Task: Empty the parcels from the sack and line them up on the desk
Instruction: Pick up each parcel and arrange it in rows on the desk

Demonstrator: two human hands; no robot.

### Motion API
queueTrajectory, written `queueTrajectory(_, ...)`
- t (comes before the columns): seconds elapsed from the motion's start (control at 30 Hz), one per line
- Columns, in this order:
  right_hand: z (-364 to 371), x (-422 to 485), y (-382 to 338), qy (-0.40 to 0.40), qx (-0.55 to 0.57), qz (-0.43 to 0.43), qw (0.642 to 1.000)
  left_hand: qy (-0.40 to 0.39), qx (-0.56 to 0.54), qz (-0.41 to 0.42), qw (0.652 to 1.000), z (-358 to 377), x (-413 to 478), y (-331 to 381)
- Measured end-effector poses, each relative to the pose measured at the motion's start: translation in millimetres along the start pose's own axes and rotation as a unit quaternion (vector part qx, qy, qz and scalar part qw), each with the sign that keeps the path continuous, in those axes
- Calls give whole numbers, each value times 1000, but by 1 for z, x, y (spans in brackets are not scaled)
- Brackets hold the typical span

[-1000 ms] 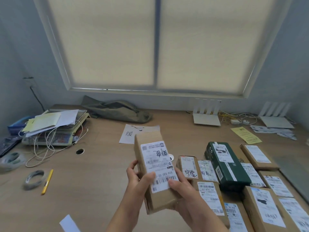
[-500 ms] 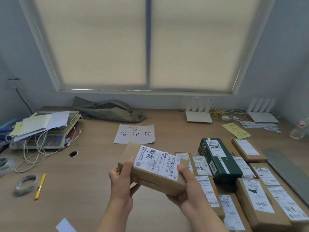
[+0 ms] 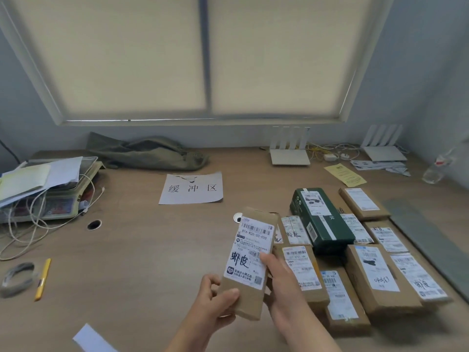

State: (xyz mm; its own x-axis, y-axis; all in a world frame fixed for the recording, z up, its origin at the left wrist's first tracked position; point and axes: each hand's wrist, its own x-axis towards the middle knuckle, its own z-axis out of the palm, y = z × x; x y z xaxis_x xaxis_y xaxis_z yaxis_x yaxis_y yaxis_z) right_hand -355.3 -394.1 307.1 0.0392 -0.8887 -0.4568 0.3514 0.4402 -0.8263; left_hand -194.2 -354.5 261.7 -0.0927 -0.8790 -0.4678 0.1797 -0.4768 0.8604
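Wooden desk (image 3: pixel 142 250); slim brown parcel (image 3: pixel 247 301), white label (image 3: pixel 250 252) up, clamped by left hand (image 3: pixel 215 306) and right hand (image 3: pixel 284 293) fingers (image 3: pixel 229 293).

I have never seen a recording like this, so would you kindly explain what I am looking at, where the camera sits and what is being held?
There is no machine here: a person wears one wide-angle camera on the head, looking down at their bare hands. The left hand and right hand grip a long brown cardboard parcel with a white shipping label over the wooden desk. To its right lie more labelled brown parcels and a dark green box, close together. At the back lies a crumpled olive cloth sack, with a white paper sign before it.
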Motion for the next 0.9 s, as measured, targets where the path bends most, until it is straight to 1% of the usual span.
queueTrajectory(0.13,-10,2,5,-7,-26,9,1000,11,53,22,998,13,11,-8)
queueTrajectory(0.23,-17,11,13,-18,-95,24,995,7,50,49,998,22,23,-17)
queueTrajectory(0.3,-22,18,24,11,-153,22,988,6,57,69,996,31,31,-24)
queueTrajectory(0.4,-31,26,41,50,-222,-6,974,21,68,84,994,39,46,-39)
queueTrajectory(0.47,-39,30,49,67,-276,-28,958,30,80,69,994,41,59,-54)
queueTrajectory(0.6,-52,33,58,101,-391,-64,913,34,111,37,993,39,79,-83)
queueTrajectory(0.77,-63,47,74,116,-465,-79,874,54,119,9,991,40,93,-101)
queueTrajectory(0.83,-65,53,78,116,-502,-92,852,66,120,-1,991,39,97,-105)
queueTrajectory(0.9,-68,59,83,118,-550,-93,821,67,128,-7,989,40,99,-108)
